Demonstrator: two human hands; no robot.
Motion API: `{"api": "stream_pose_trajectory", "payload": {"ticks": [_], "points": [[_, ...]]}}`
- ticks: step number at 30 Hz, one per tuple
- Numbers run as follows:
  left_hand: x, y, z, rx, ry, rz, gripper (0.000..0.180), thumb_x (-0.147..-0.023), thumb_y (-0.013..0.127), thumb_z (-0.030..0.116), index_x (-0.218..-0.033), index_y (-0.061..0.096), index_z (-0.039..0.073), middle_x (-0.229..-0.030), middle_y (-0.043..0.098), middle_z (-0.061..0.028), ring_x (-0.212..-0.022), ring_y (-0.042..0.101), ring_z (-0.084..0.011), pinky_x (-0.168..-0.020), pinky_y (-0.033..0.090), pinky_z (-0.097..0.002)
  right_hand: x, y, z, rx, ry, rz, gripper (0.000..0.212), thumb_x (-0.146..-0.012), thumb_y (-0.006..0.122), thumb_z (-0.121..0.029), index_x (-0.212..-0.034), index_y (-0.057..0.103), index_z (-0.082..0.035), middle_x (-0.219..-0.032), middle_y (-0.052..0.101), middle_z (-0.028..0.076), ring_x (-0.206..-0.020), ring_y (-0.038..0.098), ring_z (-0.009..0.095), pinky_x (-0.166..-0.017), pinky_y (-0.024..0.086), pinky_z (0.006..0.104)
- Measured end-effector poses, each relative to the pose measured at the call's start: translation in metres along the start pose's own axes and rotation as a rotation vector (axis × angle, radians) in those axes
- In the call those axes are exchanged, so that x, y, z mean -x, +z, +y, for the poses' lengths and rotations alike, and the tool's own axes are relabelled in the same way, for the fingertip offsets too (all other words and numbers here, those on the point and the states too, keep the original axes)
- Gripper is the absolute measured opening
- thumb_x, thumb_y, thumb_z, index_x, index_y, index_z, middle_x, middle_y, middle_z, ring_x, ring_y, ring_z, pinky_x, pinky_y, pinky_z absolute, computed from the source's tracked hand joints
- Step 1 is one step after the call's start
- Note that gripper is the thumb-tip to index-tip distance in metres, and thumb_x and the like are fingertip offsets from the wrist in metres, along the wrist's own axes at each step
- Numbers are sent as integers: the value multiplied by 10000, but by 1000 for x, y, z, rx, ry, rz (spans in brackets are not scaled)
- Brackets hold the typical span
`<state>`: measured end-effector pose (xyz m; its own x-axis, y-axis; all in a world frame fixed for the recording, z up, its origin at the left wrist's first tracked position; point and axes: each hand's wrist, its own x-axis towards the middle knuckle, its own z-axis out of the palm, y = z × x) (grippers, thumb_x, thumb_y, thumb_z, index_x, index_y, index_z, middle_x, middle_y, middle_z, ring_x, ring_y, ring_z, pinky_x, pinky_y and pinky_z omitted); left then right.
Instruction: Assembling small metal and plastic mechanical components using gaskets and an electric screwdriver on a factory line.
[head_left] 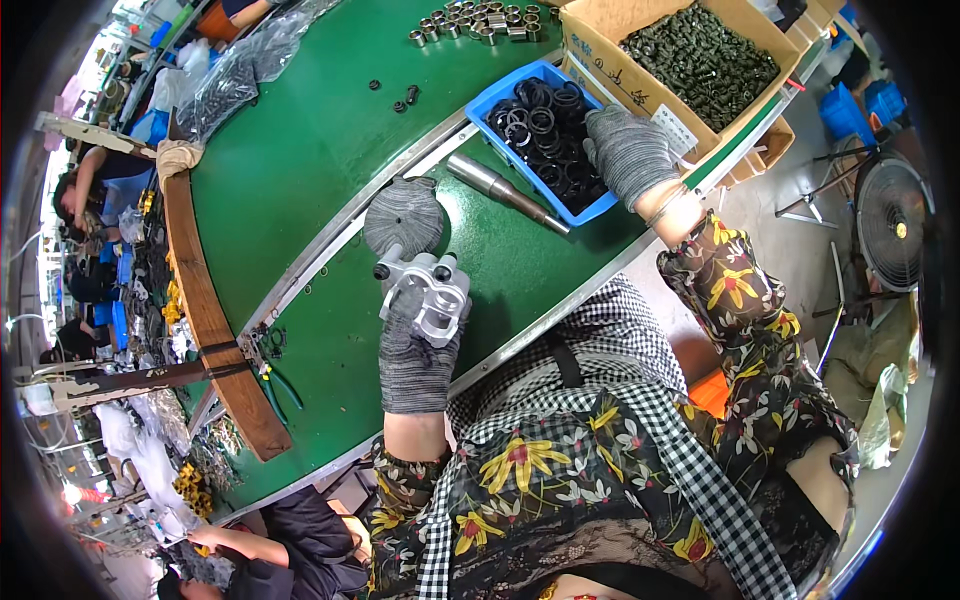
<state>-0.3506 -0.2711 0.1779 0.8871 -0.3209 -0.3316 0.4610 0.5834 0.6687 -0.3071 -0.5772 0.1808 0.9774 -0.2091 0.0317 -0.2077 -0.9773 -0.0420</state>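
My left hand (pixel 418 355), in a grey knit glove, is closed around a silver cast metal part (pixel 438 308) with round openings and dark pieces in its upper ends. Just beyond it a round grey ribbed pad (pixel 403 217) with a small centre hole lies on the green table (pixel 300 130). My right hand (pixel 632 155), also gloved, is at the right rim of a blue bin (pixel 582 218) of black rings (pixel 545 125). Its fingers are bent together and their tips are hidden, so anything between them cannot be seen. A stepped metal shaft (pixel 505 190) lies left of the bin.
A cardboard box (pixel 600 50) of small dark parts (pixel 700 60) stands behind the bin. Metal sleeves (pixel 488 22) are grouped at the far edge. Pliers (pixel 280 390) lie near a wooden bar (pixel 215 320) at left. A fan (pixel 890 225) stands right. Other people work at left.
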Motion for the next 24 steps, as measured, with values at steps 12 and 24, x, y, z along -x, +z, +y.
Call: {"api": "stream_pose_trajectory", "payload": {"ticks": [12, 24], "points": [[-14, 21, 8, 100, 73, -117, 541, -818, 664, 136, -1296, 436, 25, -1206, 543, -113, -1104, 569, -235, -903, 520, -340, 37, -57, -47, -1265, -300, 25, 162, -821, 736, -147, -932, 683, -42, -854, 621, 25, -815, 596, 97, -735, 510, 263], [-21, 17, -7, -185, 240, 75, 546, -880, 577, 133, -1364, 325, 118, -1191, 516, -115, -985, 581, -201, -790, 536, -313, 51, -35, -118, -971, -618, 292, 231, -747, 743, -93, -948, 660, -16, -1148, 587, 130, -1035, 588, 279, -881, 493, 350]]}}
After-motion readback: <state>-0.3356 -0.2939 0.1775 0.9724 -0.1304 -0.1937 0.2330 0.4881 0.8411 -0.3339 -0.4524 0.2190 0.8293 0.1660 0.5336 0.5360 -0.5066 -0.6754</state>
